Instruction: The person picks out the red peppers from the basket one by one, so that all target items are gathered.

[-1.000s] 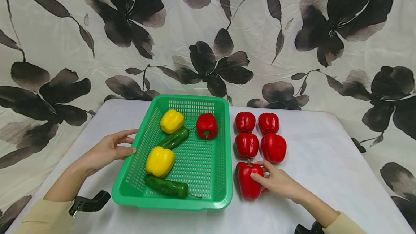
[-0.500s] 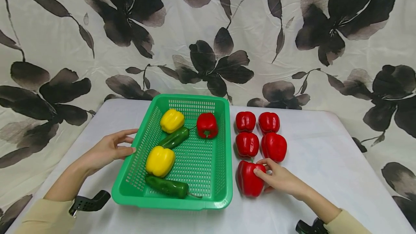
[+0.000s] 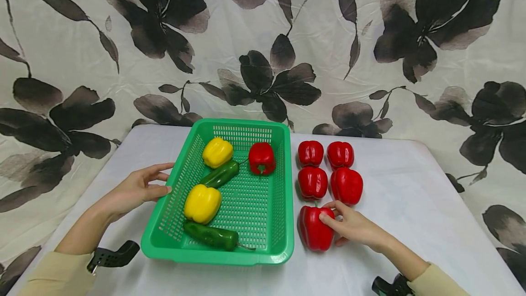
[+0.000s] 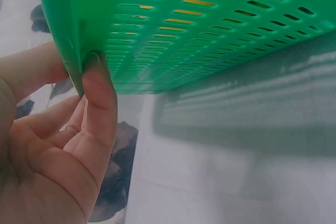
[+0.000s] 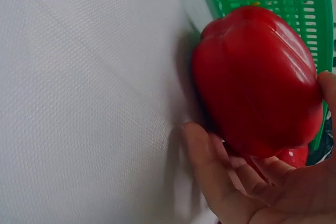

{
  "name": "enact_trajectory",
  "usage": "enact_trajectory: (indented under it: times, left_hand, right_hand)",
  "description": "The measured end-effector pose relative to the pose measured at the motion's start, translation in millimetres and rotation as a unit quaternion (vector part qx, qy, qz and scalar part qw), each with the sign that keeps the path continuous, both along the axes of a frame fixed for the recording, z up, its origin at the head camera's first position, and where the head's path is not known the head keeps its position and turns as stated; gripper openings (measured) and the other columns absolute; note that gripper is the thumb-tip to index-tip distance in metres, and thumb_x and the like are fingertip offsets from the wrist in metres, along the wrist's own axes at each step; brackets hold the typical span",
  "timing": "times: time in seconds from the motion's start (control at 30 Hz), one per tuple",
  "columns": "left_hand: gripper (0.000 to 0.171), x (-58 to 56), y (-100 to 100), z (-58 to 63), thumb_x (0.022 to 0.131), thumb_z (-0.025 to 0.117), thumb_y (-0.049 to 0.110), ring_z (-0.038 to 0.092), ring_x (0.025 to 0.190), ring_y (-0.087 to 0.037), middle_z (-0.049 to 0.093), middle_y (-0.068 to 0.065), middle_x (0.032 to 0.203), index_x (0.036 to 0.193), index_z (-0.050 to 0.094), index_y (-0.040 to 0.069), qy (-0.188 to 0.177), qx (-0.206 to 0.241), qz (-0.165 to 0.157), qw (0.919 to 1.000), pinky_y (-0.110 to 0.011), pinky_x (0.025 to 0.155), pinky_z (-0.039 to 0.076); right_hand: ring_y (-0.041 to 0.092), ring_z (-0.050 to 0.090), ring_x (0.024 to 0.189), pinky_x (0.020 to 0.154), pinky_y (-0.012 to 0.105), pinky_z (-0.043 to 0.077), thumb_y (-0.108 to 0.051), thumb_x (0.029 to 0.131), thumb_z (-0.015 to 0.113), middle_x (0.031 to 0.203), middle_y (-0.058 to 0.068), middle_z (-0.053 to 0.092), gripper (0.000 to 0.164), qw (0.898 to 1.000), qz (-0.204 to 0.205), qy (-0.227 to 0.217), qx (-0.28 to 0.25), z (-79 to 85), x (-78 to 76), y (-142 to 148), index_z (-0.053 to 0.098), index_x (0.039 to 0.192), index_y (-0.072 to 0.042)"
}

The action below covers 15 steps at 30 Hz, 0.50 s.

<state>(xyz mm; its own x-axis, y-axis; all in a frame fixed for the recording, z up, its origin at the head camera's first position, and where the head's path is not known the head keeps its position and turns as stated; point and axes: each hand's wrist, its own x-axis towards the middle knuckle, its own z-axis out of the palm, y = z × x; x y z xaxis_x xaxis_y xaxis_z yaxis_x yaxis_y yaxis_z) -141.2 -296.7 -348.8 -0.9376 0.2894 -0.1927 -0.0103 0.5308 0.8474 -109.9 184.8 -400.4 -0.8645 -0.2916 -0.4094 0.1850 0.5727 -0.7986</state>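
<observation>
My left hand point(image 3: 132, 192) pinches the left rim of a green perforated plastic basket point(image 3: 290, 204), with fingers on both sides of the rim in the left wrist view. Inside the basket lie a red bell pepper point(image 3: 261, 159), two yellow bell peppers point(image 3: 202, 204) and two long green peppers point(image 3: 215, 236). To the right of the basket, my right hand point(image 3: 356, 226) holds another red bell pepper point(image 3: 315, 229) between thumb and fingers. The right wrist view shows this red pepper point(image 5: 257, 82) close over the white cloth, the fingers curving round its stem end.
Several red bell peppers point(image 3: 312, 182) stand in two short rows just beyond the held one, right of the basket. White cloth point(image 3: 394, 186) covers the table. Behind the table hangs a floral fabric point(image 3: 263, 26).
The pepper in my right hand has tilted, so its stem, plainly seen a second ago, is now mostly hidden. It rose slightly, then came back down. My left hand and the basket have stayed still.
</observation>
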Motion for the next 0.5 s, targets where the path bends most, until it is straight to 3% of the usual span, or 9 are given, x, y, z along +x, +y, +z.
enact_trajectory:
  times: [0.5]
  left_hand:
    - [0.069,0.0,0.4,0.3,0.089,0.061,0.024,0.058,0.095,-0.025,0.045,-0.025,0.125,0.145,0.025,0.005,0.000,-0.008,0.005,1.0000,-0.035,0.078,0.054]
  right_hand:
    - [0.020,0.056,0.082,0.060,0.036,0.056,-0.042,0.085,0.060,0.105,0.011,0.054,0.061,1.000,0.009,0.000,0.000,-0.9,-1.7,-1.5,0.040,0.128,-0.004]
